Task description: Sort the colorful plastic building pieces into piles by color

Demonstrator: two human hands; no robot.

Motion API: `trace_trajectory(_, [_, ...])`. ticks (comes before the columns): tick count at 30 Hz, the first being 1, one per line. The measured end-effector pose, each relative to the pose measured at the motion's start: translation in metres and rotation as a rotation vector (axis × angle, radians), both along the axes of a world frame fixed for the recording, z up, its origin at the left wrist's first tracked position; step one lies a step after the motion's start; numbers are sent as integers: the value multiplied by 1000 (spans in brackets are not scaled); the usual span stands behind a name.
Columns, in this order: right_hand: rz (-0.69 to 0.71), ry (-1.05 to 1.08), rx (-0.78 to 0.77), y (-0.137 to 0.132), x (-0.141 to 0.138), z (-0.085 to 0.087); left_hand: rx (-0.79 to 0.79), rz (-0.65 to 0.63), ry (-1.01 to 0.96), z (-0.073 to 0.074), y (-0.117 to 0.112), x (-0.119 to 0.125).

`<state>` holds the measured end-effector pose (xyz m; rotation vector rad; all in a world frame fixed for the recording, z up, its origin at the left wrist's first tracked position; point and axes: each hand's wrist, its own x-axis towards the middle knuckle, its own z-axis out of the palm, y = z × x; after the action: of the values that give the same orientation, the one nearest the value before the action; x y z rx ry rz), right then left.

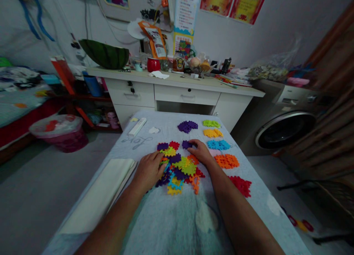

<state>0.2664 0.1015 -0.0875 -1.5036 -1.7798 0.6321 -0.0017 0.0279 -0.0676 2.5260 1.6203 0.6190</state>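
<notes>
A mixed heap of flat, toothed plastic tiles (181, 168) in several colours lies in the middle of a cloth-covered table (171, 218). My left hand (149, 170) rests palm down on the heap's left edge, fingers curled over some tiles. My right hand (200, 152) lies on the heap's far right side, its fingertips on a purple tile (187, 144). To the right, tiles sit sorted by colour: a purple pile (187, 126), green (211, 123), yellow-orange (212, 133), blue (218, 145), orange (226, 161) and red (241, 185).
A folded cream cloth (103, 190) lies along the table's left edge, and a white tube (137, 126) near the far left corner. Beyond stands a white desk (177, 91) with a watermelon half and clutter. A washing machine (284, 128) is at right, a pink bin (59, 131) at left.
</notes>
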Motion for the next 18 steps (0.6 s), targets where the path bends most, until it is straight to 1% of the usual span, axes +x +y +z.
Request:
trace_trajectory(5, [-4,9,14,0,0,-2,1,4,25,2,-1,1])
trace_trajectory(18, [-17,28,18,0,0,-3,12,6,-1,0,0,1])
